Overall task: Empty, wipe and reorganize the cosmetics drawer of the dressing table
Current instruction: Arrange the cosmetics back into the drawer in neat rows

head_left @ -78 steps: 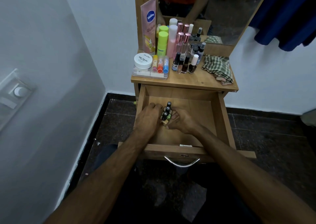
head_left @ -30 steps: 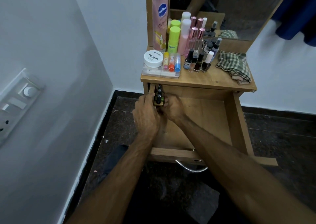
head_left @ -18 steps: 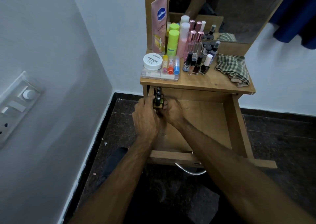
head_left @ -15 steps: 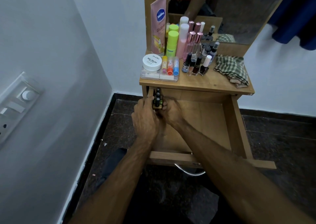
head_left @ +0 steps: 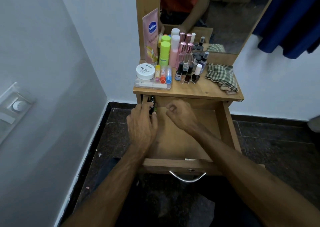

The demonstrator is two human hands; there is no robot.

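The wooden drawer of the dressing table stands pulled out, and most of its floor is bare. A cluster of small dark-capped bottles stands in its back left corner, partly under the tabletop. My left hand reaches into that corner, with fingers and thumb curled round the bottles. My right hand hovers over the middle back of the drawer, fingers curled, holding nothing. A checked cloth lies crumpled on the tabletop's right side.
On the tabletop stand a Vaseline tube, a white nail-polish jar, three lip balms, tall spray bottles and nail polish bottles. Behind them is a mirror. The drawer handle points at me. A wall is close on the left.
Both hands carried the small bottles from the drawer's middle to its back left corner. Now my right hand has let go and drawn away to the right; my left stays on them.
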